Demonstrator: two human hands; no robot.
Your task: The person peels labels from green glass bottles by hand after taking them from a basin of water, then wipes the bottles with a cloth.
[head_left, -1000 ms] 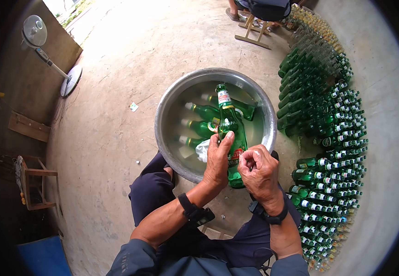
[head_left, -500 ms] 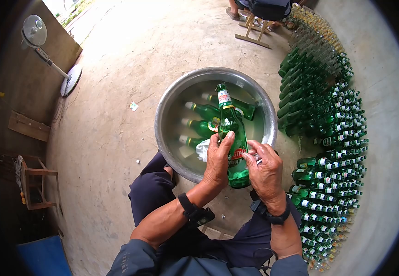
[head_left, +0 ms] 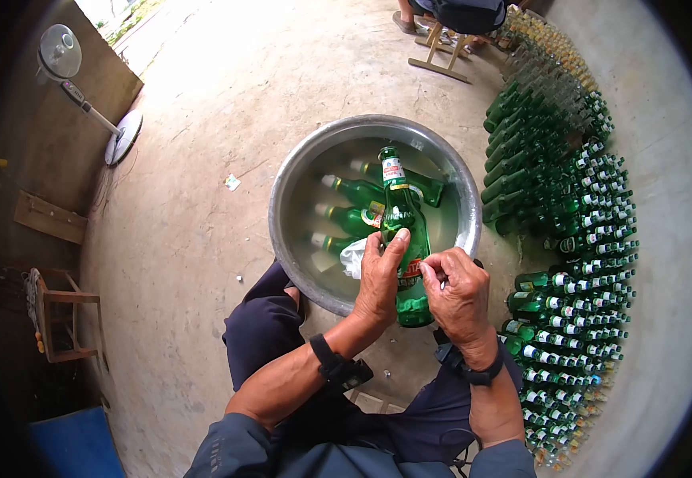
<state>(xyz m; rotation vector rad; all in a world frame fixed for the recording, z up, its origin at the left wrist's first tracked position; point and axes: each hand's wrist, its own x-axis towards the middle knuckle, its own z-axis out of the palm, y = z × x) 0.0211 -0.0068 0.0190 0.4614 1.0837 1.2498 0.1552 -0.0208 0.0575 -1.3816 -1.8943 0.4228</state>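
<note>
The left hand is curled around a green glass bottle with a white neck label and a red oval body label, its thumb laid along the near side. The bottle is tilted, neck pointing away from the person, above a large round grey metal basin, with its base toward the person's lap. The right hand is partly closed, thumb and forefinger brought together right beside the red label; whether they pinch anything small cannot be told.

In the basin's cloudy water lie several green glass bottles with pale necks, and near them, by the left hand, a crumpled white piece of thin material. The basin stands on a bare beige floor, between the person's knees and beyond. To the right, dense rows of green glass bottles with white neck labels line the wall. A white pedestal fan stands far left.
</note>
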